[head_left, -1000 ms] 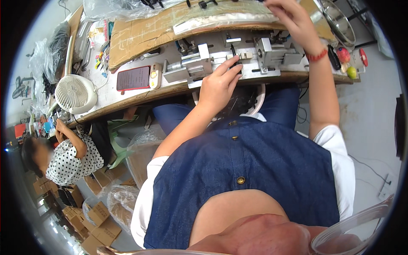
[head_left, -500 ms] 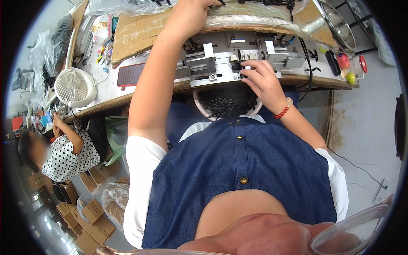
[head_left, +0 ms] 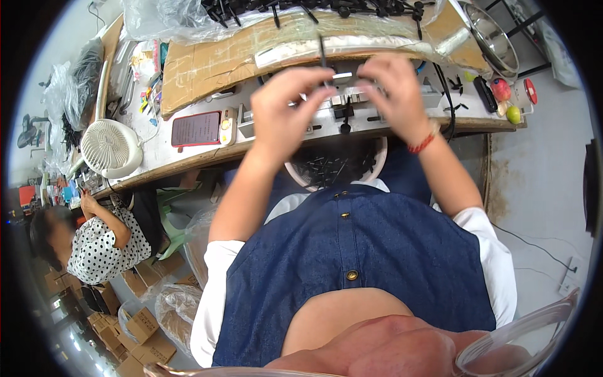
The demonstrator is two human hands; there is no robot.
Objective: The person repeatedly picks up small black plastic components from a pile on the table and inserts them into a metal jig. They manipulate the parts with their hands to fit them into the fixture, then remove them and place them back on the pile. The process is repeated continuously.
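Note:
My left hand (head_left: 286, 110) is raised over the left side of a metal clamping fixture (head_left: 430, 94). Its thumb and fingers pinch a thin black rod-like part (head_left: 322, 50) that points up and away. Over the fixture's right side is my right hand (head_left: 399, 91), somewhat blurred, thumb and fingers apart with nothing visible between them. Between the hands, a second black part with a round knob (head_left: 345, 127) sits at the fixture's middle, its knob toward me. My hands hide much of the fixture.
Black parts (head_left: 220, 12) lie heaped on plastic and cardboard (head_left: 207, 69) at the back. A tub of black pieces (head_left: 383, 154) sits below the table edge. Left are a phone (head_left: 196, 129) and a white fan (head_left: 110, 147); farther left sits another person (head_left: 103, 245).
My left hand has come back from the heap to the fixture with a black rod-like part. My right hand has lifted off the fixture's middle, leaving the knobbed part showing there.

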